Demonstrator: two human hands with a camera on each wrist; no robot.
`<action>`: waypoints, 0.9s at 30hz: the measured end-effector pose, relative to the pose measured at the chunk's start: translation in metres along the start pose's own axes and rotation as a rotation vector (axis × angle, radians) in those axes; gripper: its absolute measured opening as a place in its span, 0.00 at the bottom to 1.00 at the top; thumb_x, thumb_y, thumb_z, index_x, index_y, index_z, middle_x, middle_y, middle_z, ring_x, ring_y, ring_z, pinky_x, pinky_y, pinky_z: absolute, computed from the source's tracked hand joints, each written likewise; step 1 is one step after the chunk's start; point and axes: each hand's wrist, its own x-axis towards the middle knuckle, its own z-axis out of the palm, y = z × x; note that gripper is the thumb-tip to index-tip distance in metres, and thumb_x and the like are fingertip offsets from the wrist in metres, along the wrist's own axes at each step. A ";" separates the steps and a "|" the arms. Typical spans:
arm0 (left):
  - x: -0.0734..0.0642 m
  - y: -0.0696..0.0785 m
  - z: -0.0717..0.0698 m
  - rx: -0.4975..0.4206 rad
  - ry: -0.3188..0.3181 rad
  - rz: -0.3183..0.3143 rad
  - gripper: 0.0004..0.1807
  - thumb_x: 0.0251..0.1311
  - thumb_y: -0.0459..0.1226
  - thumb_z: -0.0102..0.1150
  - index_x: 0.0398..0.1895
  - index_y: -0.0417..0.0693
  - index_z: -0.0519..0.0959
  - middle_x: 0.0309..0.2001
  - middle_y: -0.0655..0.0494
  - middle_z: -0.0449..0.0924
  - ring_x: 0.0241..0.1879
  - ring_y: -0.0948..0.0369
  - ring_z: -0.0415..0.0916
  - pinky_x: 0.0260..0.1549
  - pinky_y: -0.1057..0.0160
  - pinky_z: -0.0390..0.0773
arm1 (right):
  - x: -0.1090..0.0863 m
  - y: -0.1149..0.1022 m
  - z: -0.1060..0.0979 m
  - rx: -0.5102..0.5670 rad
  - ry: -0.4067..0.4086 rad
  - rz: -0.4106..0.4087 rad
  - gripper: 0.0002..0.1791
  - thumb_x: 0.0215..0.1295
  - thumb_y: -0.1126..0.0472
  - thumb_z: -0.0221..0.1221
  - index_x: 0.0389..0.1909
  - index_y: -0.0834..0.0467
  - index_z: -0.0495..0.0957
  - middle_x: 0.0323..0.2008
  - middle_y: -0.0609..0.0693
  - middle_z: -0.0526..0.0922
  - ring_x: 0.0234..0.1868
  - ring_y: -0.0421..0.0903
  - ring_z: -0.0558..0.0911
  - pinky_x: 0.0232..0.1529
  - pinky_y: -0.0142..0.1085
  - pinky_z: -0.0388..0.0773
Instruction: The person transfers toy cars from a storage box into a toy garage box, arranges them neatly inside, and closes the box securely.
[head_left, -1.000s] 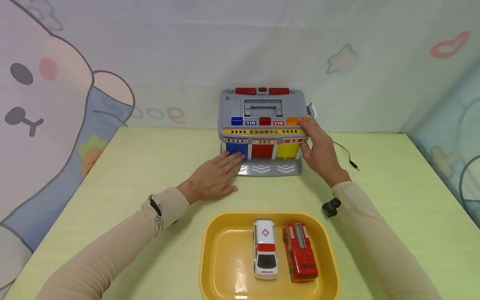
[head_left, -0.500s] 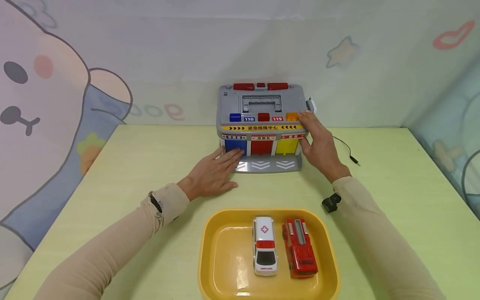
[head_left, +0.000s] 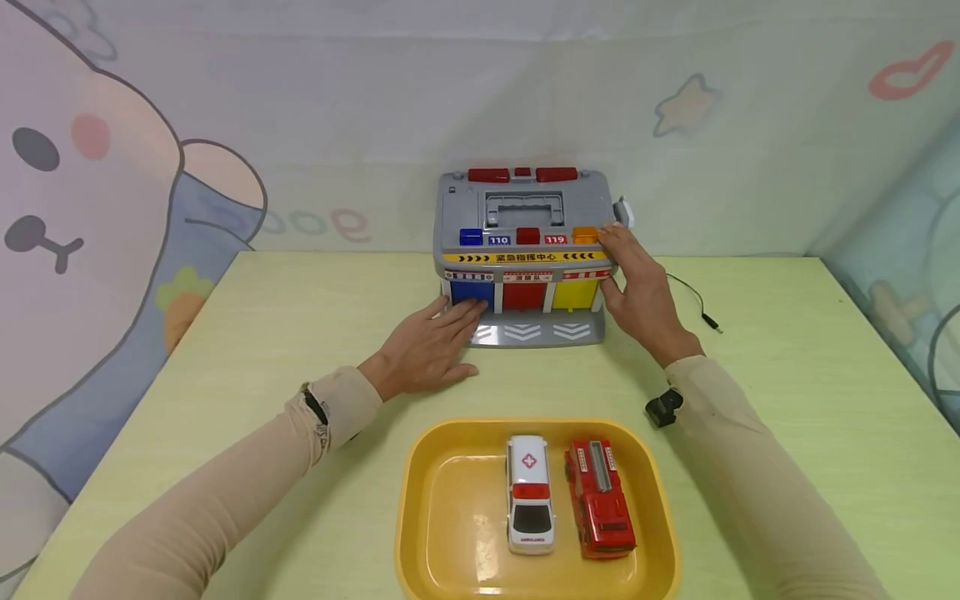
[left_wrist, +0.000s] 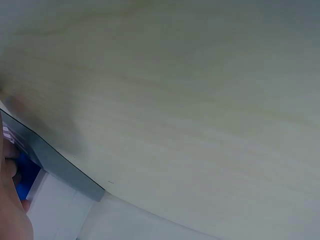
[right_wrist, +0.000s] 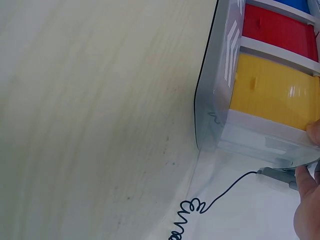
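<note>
Near the far edge of the table [head_left: 315, 292], the grey toy station [head_left: 523, 258] sits right between the two hands. Coming in at its front left, the left hand [head_left: 423, 348] lies with fingers straight and thumb spread wide, fingertips over the blue door [head_left: 471, 292]; how firmly they press, I can't tell. Across on the opposite corner I've got the right hand [head_left: 643, 302], gripping: fingers over the roof edge beside the orange light [head_left: 585, 236], thumb just under the overhang. My right wrist view puts that thumb by the yellow door [right_wrist: 272, 90], a dark, partly coiled cord [right_wrist: 227, 190] running off nearby. My left wrist view is mostly tabletop. Closer in, between the sleeves, a yellow tray [head_left: 461, 512] carries a white ambulance [head_left: 529, 492] and a red fire truck [head_left: 602, 504], side by side.
</note>
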 end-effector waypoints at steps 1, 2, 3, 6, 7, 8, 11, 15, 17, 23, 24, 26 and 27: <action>0.000 0.000 0.000 -0.001 0.004 -0.001 0.43 0.74 0.63 0.29 0.78 0.42 0.54 0.80 0.49 0.48 0.80 0.54 0.47 0.78 0.50 0.48 | 0.000 0.000 0.000 -0.002 0.001 -0.003 0.31 0.63 0.77 0.59 0.68 0.64 0.68 0.72 0.58 0.69 0.75 0.56 0.65 0.73 0.48 0.64; 0.000 0.000 0.000 -0.002 0.009 -0.001 0.42 0.74 0.63 0.29 0.78 0.42 0.54 0.80 0.49 0.48 0.80 0.54 0.47 0.78 0.49 0.49 | 0.001 0.000 0.000 -0.005 0.002 -0.004 0.31 0.63 0.77 0.59 0.69 0.64 0.68 0.72 0.58 0.69 0.75 0.55 0.65 0.73 0.48 0.64; 0.000 0.000 0.000 -0.002 0.012 -0.002 0.42 0.74 0.63 0.30 0.78 0.43 0.54 0.80 0.49 0.48 0.80 0.54 0.48 0.78 0.49 0.49 | 0.001 0.000 0.000 -0.008 0.002 -0.007 0.31 0.63 0.77 0.59 0.69 0.64 0.68 0.72 0.58 0.69 0.75 0.55 0.65 0.73 0.48 0.64; 0.000 0.001 0.001 -0.010 0.012 -0.006 0.42 0.73 0.63 0.30 0.78 0.43 0.54 0.80 0.49 0.48 0.80 0.54 0.47 0.78 0.49 0.48 | 0.002 -0.001 0.000 -0.015 -0.004 -0.004 0.31 0.63 0.76 0.59 0.69 0.64 0.68 0.72 0.58 0.68 0.75 0.55 0.64 0.74 0.48 0.64; 0.000 0.001 0.001 -0.015 0.009 -0.007 0.42 0.74 0.63 0.30 0.78 0.43 0.54 0.81 0.49 0.48 0.80 0.54 0.47 0.78 0.49 0.48 | 0.002 -0.001 0.000 -0.018 -0.008 -0.001 0.32 0.63 0.76 0.59 0.69 0.64 0.68 0.72 0.58 0.68 0.76 0.55 0.64 0.74 0.48 0.63; 0.000 0.001 0.001 -0.021 0.005 -0.007 0.42 0.74 0.63 0.30 0.78 0.43 0.54 0.81 0.49 0.47 0.80 0.54 0.47 0.79 0.49 0.48 | 0.001 -0.001 0.000 -0.021 -0.011 0.002 0.32 0.63 0.76 0.59 0.69 0.64 0.68 0.73 0.58 0.68 0.76 0.55 0.64 0.74 0.48 0.63; -0.001 0.002 0.001 -0.036 -0.003 -0.008 0.42 0.73 0.63 0.31 0.78 0.43 0.54 0.81 0.49 0.47 0.80 0.53 0.46 0.79 0.49 0.47 | 0.001 -0.001 0.000 -0.029 -0.020 0.007 0.32 0.63 0.76 0.59 0.69 0.64 0.68 0.73 0.58 0.68 0.76 0.55 0.64 0.74 0.48 0.64; -0.002 0.003 0.001 -0.045 0.004 -0.010 0.41 0.74 0.62 0.32 0.78 0.44 0.55 0.80 0.49 0.48 0.80 0.53 0.47 0.78 0.48 0.48 | 0.000 -0.002 0.001 -0.039 -0.017 0.004 0.32 0.63 0.75 0.59 0.69 0.64 0.68 0.73 0.58 0.68 0.76 0.55 0.64 0.73 0.49 0.64; -0.002 0.004 0.001 -0.050 0.010 -0.010 0.41 0.74 0.62 0.33 0.78 0.44 0.55 0.80 0.49 0.49 0.80 0.53 0.48 0.78 0.48 0.48 | 0.000 -0.002 0.001 -0.037 -0.015 0.004 0.32 0.63 0.75 0.60 0.69 0.64 0.68 0.73 0.58 0.68 0.76 0.55 0.64 0.73 0.49 0.64; -0.002 0.003 -0.001 -0.060 0.040 0.000 0.41 0.73 0.62 0.34 0.78 0.45 0.56 0.80 0.50 0.50 0.80 0.52 0.48 0.78 0.49 0.49 | -0.002 -0.001 0.000 -0.031 -0.012 0.005 0.32 0.63 0.76 0.60 0.70 0.64 0.68 0.73 0.58 0.68 0.76 0.55 0.64 0.74 0.48 0.64; -0.003 0.003 -0.002 -0.062 0.051 0.003 0.40 0.73 0.62 0.35 0.78 0.45 0.57 0.80 0.50 0.50 0.80 0.52 0.48 0.78 0.49 0.48 | -0.002 -0.001 0.000 -0.030 -0.010 0.003 0.32 0.63 0.76 0.60 0.70 0.64 0.68 0.73 0.58 0.68 0.76 0.55 0.64 0.74 0.48 0.63; -0.003 0.001 -0.002 -0.053 0.079 0.011 0.41 0.73 0.62 0.34 0.78 0.45 0.57 0.80 0.50 0.50 0.80 0.52 0.47 0.79 0.50 0.48 | -0.002 0.000 0.000 -0.029 -0.005 -0.002 0.32 0.63 0.76 0.60 0.69 0.64 0.68 0.73 0.58 0.68 0.76 0.55 0.64 0.74 0.49 0.63; -0.003 0.000 -0.003 -0.047 0.096 0.015 0.41 0.73 0.62 0.34 0.78 0.45 0.57 0.80 0.50 0.50 0.80 0.52 0.47 0.79 0.51 0.47 | -0.002 0.000 0.000 -0.028 -0.003 -0.005 0.32 0.63 0.76 0.60 0.69 0.64 0.68 0.72 0.58 0.68 0.76 0.55 0.64 0.74 0.49 0.63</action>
